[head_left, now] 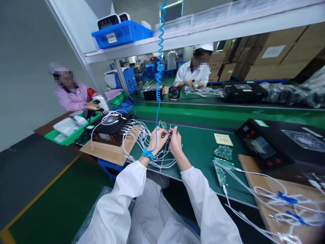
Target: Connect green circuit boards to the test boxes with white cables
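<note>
Over the green mat (198,152), my left hand (156,139) and my right hand (175,144) meet with fingers closed on a small circuit board (167,135). The fingers cover most of that board. My left wrist wears a blue strap (147,154), and a blue coiled cord (159,67) hangs down close to it. Just beyond my fingers lies another green board (164,124). White cables (142,130) fan out from a black box (111,127) and run under and around my hands; whether one is joined to the held board cannot be made out.
Several circuit boards (223,152) lie to the right, some with white cables plugged in, below a yellow note (223,139). A large black box (284,142) stands beside bundled cables (284,203) on cardboard. Co-workers sit opposite (194,73) and at left (72,91). A shelf (203,34) crosses overhead.
</note>
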`<state>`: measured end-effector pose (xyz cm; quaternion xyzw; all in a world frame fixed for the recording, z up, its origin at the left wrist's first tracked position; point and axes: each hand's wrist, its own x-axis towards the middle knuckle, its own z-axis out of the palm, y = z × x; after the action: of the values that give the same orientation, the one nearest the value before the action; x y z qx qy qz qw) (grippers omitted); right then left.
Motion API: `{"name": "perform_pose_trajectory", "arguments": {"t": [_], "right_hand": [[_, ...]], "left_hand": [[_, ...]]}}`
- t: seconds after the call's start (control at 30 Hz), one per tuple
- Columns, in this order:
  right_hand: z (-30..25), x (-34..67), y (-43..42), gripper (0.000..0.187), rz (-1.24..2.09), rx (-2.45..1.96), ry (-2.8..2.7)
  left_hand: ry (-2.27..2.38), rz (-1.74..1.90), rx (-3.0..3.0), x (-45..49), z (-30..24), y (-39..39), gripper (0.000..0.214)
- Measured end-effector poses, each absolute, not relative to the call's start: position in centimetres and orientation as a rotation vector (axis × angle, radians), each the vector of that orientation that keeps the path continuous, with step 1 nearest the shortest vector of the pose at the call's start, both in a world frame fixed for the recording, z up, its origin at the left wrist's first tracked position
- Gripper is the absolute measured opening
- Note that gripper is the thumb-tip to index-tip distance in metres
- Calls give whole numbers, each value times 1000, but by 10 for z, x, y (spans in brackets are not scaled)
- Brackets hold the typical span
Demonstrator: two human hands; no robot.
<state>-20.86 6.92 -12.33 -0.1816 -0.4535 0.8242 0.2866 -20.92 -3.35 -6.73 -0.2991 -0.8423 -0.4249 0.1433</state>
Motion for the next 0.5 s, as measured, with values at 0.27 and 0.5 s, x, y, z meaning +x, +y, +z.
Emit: {"name": "perform_pose_trajectory", "arguments": {"t": [0.27, 0.5], "right_hand": [[-128, -213, 75, 55, 2247, -565, -1053], [-121, -221, 86, 44, 2357, -504, -1130]], "left_hand": [[-2456, -1607, -794, -213, -65, -39, 20], [-2504, -1419, -814, -220, -62, -51, 22]]}}
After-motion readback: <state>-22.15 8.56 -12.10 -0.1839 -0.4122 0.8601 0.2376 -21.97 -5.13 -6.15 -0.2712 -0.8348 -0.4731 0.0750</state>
